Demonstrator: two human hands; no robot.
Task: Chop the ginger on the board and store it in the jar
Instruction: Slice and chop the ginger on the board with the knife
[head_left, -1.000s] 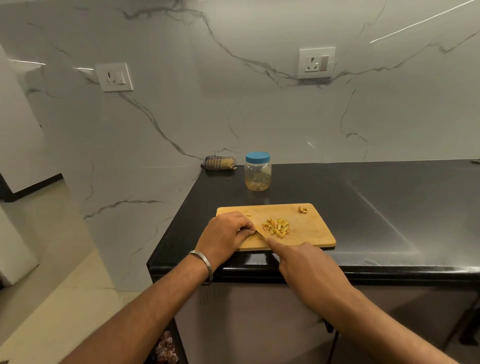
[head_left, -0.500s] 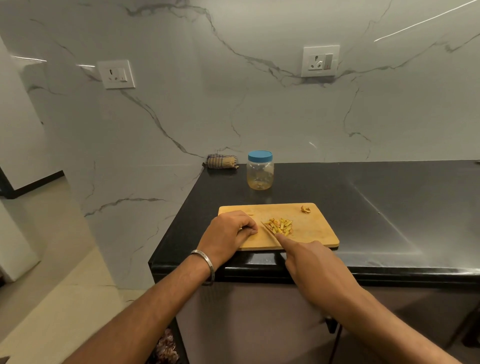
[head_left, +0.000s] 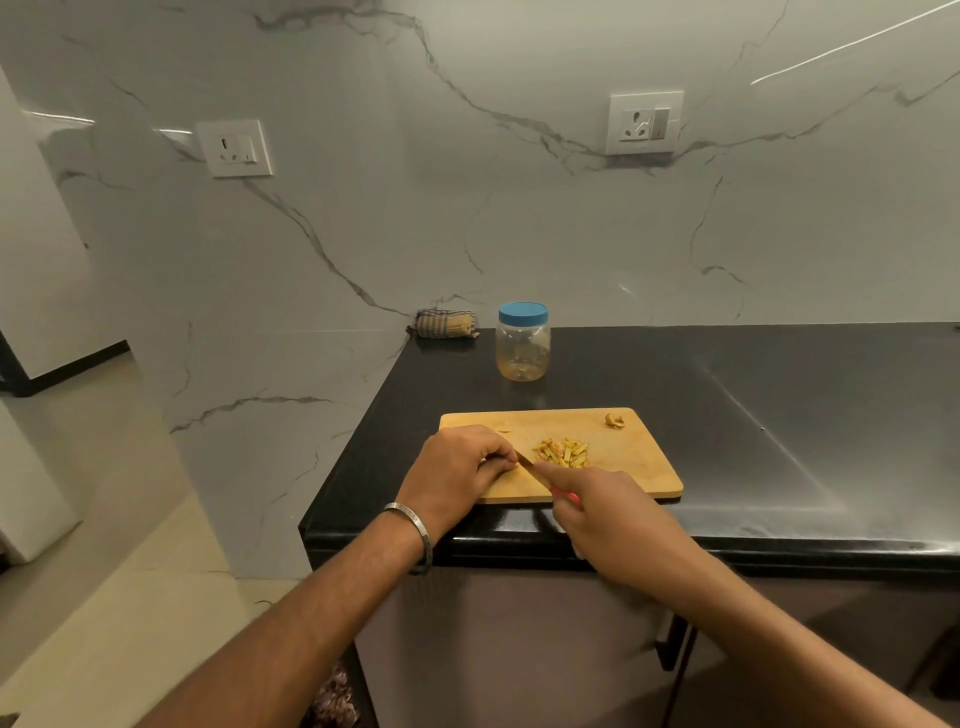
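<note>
The chopped ginger (head_left: 563, 451) is heaped mid-board (head_left: 644, 462), with the capped jar (head_left: 522, 348) at twelve o'clock. A knife (head_left: 535, 473) is gripped by the right hand (head_left: 618, 514); a piece seems pinched under the curled left hand (head_left: 457, 470). Those fingertips could be nicked, since the blade is worked right beside them.

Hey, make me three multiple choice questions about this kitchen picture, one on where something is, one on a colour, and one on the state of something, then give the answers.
1. Where does the clear plastic jar stand?
A. On the black stone counter, behind the wooden chopping board
B. On the board
C. On the floor

2. What colour is the jar's screw lid?
A. Red
B. Blue
C. White

3. What state is the jar in?
A. Lying on its side
B. Open, lid beside it
C. Upright with the lid on

Answers:
1 A, the jar sits on bare counter past the board's far edge.
2 B, the lid is plainly blue.
3 C, the lid caps the upright jar, while the pile of chopped ginger strips lies on the board.
</note>
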